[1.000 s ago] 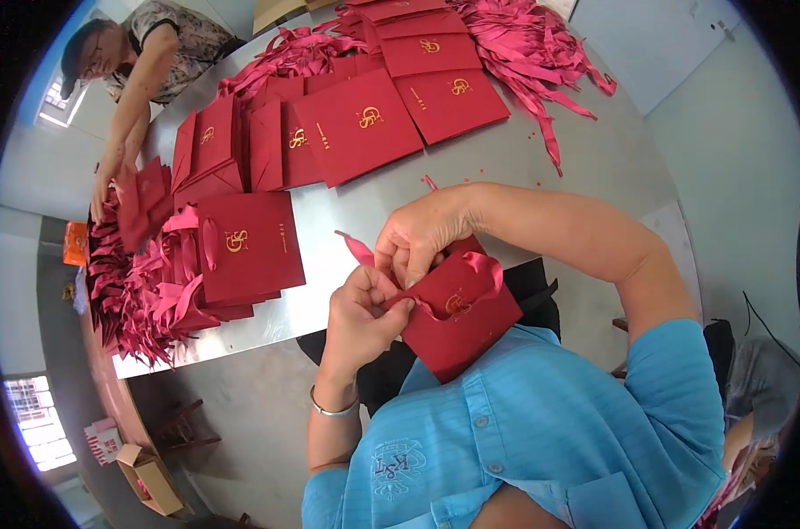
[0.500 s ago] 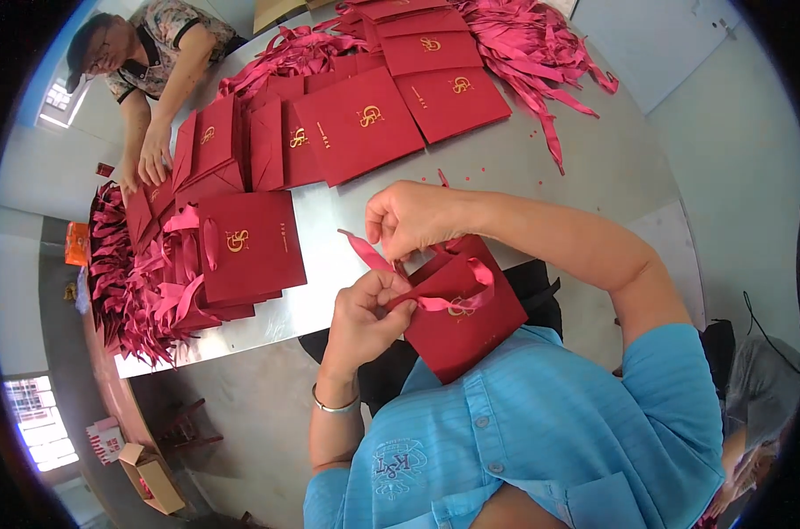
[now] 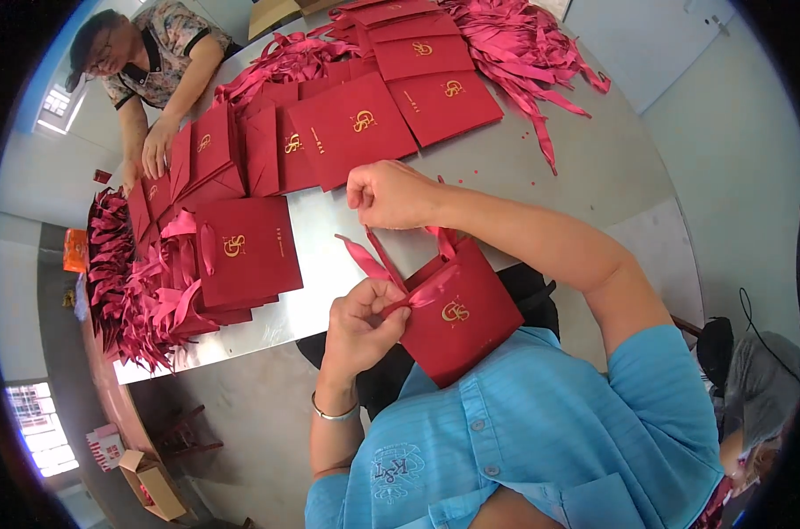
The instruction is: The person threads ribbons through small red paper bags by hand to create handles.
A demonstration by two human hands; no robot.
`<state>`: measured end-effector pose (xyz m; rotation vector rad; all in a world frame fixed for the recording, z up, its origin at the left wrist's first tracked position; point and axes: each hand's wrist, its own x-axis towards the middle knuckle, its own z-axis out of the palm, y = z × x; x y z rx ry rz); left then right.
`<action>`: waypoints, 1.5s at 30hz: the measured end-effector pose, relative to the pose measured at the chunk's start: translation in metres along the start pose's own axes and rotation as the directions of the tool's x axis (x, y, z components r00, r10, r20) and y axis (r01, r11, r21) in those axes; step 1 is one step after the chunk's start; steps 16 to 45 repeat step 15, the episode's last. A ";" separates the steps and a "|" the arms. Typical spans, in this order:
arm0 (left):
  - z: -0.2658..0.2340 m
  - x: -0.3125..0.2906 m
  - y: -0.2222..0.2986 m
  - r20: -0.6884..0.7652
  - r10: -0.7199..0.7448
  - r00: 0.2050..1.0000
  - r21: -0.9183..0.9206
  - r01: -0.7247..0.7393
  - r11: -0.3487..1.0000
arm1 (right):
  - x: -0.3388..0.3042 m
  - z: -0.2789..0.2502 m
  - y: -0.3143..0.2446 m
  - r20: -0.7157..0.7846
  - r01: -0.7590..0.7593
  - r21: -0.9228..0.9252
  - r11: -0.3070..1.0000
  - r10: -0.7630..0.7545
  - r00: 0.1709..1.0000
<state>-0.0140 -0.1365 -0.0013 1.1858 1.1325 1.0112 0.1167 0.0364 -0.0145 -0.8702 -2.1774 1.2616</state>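
Observation:
A small red paper gift bag (image 3: 471,326) with a gold emblem rests against my front, tilted, its opening toward the table. My left hand (image 3: 365,324) is closed at the bag's rim, thumb and fingers pinching the pink ribbon (image 3: 426,293) where it meets the edge. Above it, my right hand (image 3: 393,196) is curled shut on the end of a ribbon strand that runs taut down to the bag's rim. Another loose ribbon tail sticks out beside my left hand. The fingertips of my right hand are partly hidden.
Stacked red bags (image 3: 250,247) with ribbon handles lie at the table's left. More flat bags (image 3: 356,128) cover the far side, beside a heap of pink ribbons (image 3: 523,53). Across the metal table (image 3: 585,167), a co-worker's hands (image 3: 157,145) touch bags. A cardboard box (image 3: 151,485) is lower left.
My right hand has moved up and slightly left, away from the bag, drawing the ribbon strand out straight. The ribbon loop over the bag's front has shrunk. My left hand keeps its pinch.

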 end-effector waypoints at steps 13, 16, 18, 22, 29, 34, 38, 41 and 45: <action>-0.003 -0.006 -0.018 -0.194 0.165 0.967 0.367 -0.084 0.926 | -0.056 -0.035 -0.005 -0.249 0.131 -0.216 0.968 -0.185 0.951; -0.003 -0.009 -0.021 -0.172 0.371 0.912 0.508 -0.241 0.827 | -0.068 -0.040 -0.010 -0.192 0.019 -0.159 0.987 -0.050 0.980; -0.003 -0.009 -0.021 -0.172 0.371 0.912 0.508 -0.241 0.827 | -0.068 -0.040 -0.010 -0.192 0.019 -0.159 0.987 -0.050 0.980; -0.003 -0.009 -0.021 -0.172 0.371 0.912 0.508 -0.241 0.827 | -0.068 -0.040 -0.010 -0.192 0.019 -0.159 0.987 -0.050 0.980; -0.003 -0.009 -0.021 -0.172 0.371 0.912 0.508 -0.241 0.827 | -0.068 -0.040 -0.010 -0.192 0.019 -0.159 0.987 -0.050 0.980; -0.003 -0.009 -0.021 -0.172 0.371 0.912 0.508 -0.241 0.827 | -0.068 -0.040 -0.010 -0.192 0.019 -0.159 0.987 -0.050 0.980; -0.003 -0.009 -0.021 -0.172 0.371 0.912 0.508 -0.241 0.827 | -0.068 -0.040 -0.010 -0.192 0.019 -0.159 0.987 -0.050 0.980; -0.003 -0.009 -0.021 -0.172 0.371 0.912 0.508 -0.241 0.827 | -0.068 -0.040 -0.010 -0.192 0.019 -0.159 0.987 -0.050 0.980; -0.003 -0.009 -0.021 -0.172 0.371 0.912 0.508 -0.241 0.827 | -0.068 -0.040 -0.010 -0.192 0.019 -0.159 0.987 -0.050 0.980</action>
